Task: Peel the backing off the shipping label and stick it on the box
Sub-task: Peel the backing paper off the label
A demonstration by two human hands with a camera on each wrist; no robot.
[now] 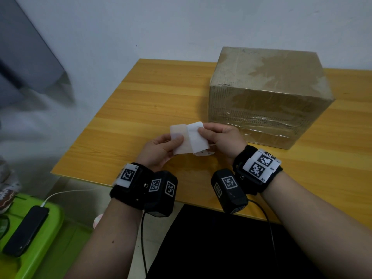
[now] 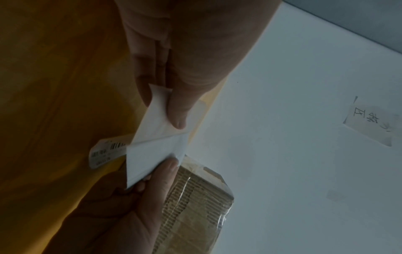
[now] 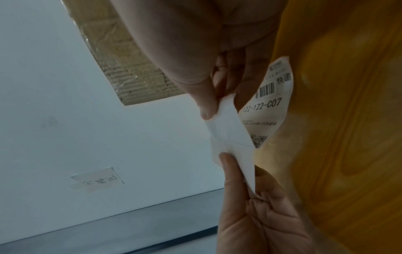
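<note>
**Label half parted from its backing, above the bench**

From the head camera I see both hands over the near middle of the yellow wooden bench [image 1: 141, 93]. My left hand [image 1: 159, 150] pinches the translucent backing [image 1: 180, 141] under its thumb; my right hand [image 1: 221, 139] pinches the white label [image 1: 198, 137] at its far edge. The two sheets meet in a fold between the hands, held clear of the bench. The cardboard box [image 1: 267, 93] stands just beyond the right hand, on the far right, wrapped in clear tape. Low on the left a dark phone [image 1: 26, 230] lies on a green bin [image 1: 50, 238] (a white cable runs into it).

The left wrist view is dim: the thumb presses the backing [image 2: 156, 111] against the fingers, and the label [image 2: 106, 153] shows a barcode strip below the fold.

From the right wrist, thumb and fingers pinch the blank sheet, and the printed face of the label [image 3: 272, 101] curls down towards the bench, reading 122-122-C07. A paper note [image 3: 97, 180] is taped to the wall.
</note>
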